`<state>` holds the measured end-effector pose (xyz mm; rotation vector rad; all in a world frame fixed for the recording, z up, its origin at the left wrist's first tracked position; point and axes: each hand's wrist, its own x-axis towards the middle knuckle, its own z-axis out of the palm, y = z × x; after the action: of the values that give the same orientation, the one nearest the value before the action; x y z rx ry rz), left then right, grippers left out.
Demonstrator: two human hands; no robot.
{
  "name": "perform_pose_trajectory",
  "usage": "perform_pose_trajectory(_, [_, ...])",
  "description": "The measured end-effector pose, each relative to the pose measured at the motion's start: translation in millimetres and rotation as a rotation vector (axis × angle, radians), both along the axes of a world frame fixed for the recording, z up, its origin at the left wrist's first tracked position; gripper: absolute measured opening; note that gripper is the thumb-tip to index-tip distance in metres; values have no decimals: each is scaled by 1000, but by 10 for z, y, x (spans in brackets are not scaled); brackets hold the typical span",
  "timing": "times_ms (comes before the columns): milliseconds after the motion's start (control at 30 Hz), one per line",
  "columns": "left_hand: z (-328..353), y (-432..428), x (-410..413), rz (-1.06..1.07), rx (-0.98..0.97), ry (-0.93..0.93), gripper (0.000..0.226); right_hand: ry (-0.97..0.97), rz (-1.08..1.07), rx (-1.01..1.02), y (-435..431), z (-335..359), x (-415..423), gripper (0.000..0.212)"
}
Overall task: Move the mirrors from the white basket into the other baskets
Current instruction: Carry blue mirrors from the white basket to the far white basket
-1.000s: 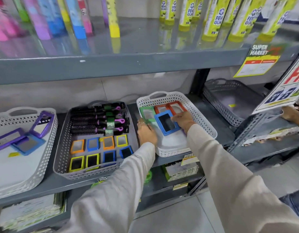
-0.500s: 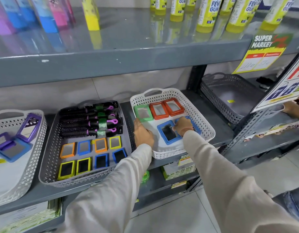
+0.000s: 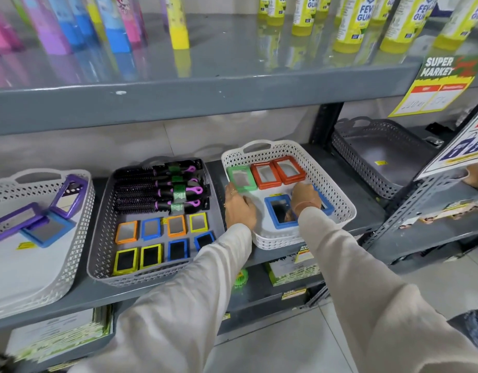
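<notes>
From my feed, the white perforated plastic basket [image 3: 340, 200] sits on the grey metal shelf [image 3: 286, 254], with the grey perforated basket of small framed mirrors and hairbrushes [image 3: 103, 230] just to its left and an empty dark grey basket [image 3: 372, 157] further right. Inside the white one I count five mirrors: a green-framed [image 3: 239, 178] and two red-framed mirrors [image 3: 278, 172] along the back, two blue ones in front. The blue-framed rectangular mirror [image 3: 278, 211] lies flat, long axis running away from me, directly under and just left of my right hand [image 3: 305, 197], clearly the nearer one. That hand is curled down onto the second blue-framed mirror [image 3: 328, 205], fingers touching it; I cannot tell whether it grips. My left hand [image 3: 239, 211] rests loosely curled on the basket's left rim, holding no mirror. I judge the next pick goes rightward.
</notes>
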<state>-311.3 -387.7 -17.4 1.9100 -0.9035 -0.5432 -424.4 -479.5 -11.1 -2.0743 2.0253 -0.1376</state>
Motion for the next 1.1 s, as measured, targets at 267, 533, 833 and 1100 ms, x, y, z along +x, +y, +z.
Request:
perform_pose_trajectory(267, [424,311,762,90,-110,-131,46,-191,172,-235,265,692,874,27])
perform_pose_trajectory(533, [560,1342,2166,379,2,-242,35,-472,514,-50,1239,761,2528,28])
perform_pose_trajectory(833, [336,2430,3092,642,172,-109,35,-356,731,202,2253,294,3861,37])
perform_pose_trajectory(1100, [105,2457,3240,611,263,-58,36,-216,793,195,2380,-38,4189,41])
